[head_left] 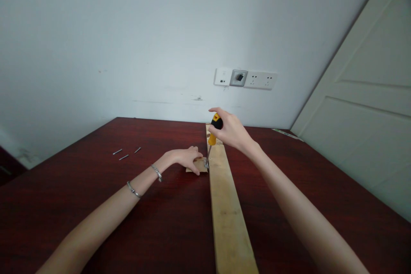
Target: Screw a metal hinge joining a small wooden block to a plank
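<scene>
My right hand [234, 128] is closed around the yellow and black handle of a screwdriver [212, 139]. The screwdriver leans slightly, its shaft pointing down to a small metal piece [206, 163] at the left edge of a long wooden board [226, 197]. Too small to make out is what exactly the tip touches. My left hand [188, 157] holds a small flat tan piece [198, 167] against the table, thumb on the near side and fingers on the far side. That piece lies beside the long board, its material unclear. Two silvery bracelets circle my left forearm.
Three screws or nails [123, 157] lie on the left of the dark red table [154, 231]. Behind it is a white wall with sockets [260, 80]. A pale panelled door [362, 107] stands at the right, near a thin strip [287, 134] by the table's back edge.
</scene>
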Demonstrator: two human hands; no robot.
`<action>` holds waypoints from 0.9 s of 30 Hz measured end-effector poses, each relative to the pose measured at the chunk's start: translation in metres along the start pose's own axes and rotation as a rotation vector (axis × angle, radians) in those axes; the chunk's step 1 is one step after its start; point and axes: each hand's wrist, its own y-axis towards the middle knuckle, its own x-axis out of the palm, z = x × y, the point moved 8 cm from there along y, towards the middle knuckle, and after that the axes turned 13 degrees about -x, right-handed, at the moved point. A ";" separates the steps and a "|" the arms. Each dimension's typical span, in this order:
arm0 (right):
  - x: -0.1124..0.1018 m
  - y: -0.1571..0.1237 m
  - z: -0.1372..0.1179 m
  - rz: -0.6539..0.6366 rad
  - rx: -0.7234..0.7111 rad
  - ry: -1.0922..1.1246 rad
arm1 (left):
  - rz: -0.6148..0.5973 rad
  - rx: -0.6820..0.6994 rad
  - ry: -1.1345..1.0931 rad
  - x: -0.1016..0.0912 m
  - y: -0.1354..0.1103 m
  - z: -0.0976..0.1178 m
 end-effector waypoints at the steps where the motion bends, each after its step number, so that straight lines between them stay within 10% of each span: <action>1: 0.000 0.002 0.000 -0.035 0.004 -0.023 | -0.006 -0.004 -0.004 0.000 0.000 0.000; 27: 0.004 0.014 -0.034 -0.326 -0.211 -0.086 | -0.054 -0.018 -0.027 0.002 -0.001 -0.001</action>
